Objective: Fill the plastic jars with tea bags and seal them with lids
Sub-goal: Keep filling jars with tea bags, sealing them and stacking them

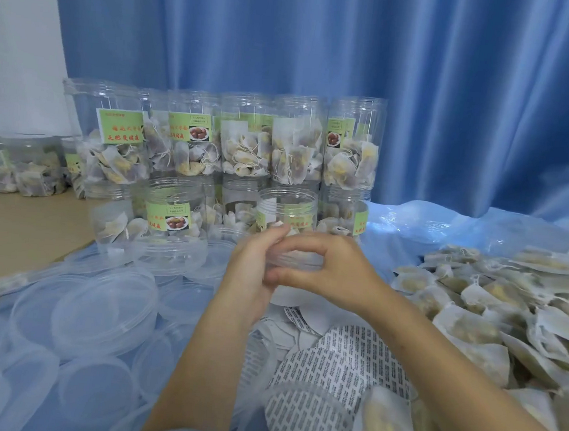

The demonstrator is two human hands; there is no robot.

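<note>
Ok so from my head cam feed: both hands are up in the middle of the frame, holding one clear plastic lid (294, 259) between them. My left hand (254, 274) cups it from the left side with the fingers curled up round the edge, and my right hand (333, 271) pinches it from the right, index finger arched over the top rim and thumb under the bottom. So both grips are closed on that lid, not loose. It's a bit blurry there, so I can't tell if there's a liner inside it.

Right behind the hands is the stack of plastic jars (233, 156), two rows high, against the blue curtain (359, 50). They have green labels and are stuffed with tea bags, and the ones I can see have open tops. A couple more filled jars (26, 165) sit off to the left on the tan tabletop (17, 226).

Bottom left is a big heap of spare clear lids (95, 312) on a blue plastic sheet (447, 226). Just below my hands is a pile of round printed seal liners (342, 361). The whole right side is a mound of loose tea bags (495, 302), with one close to the camera at the bottom (381, 430).
</note>
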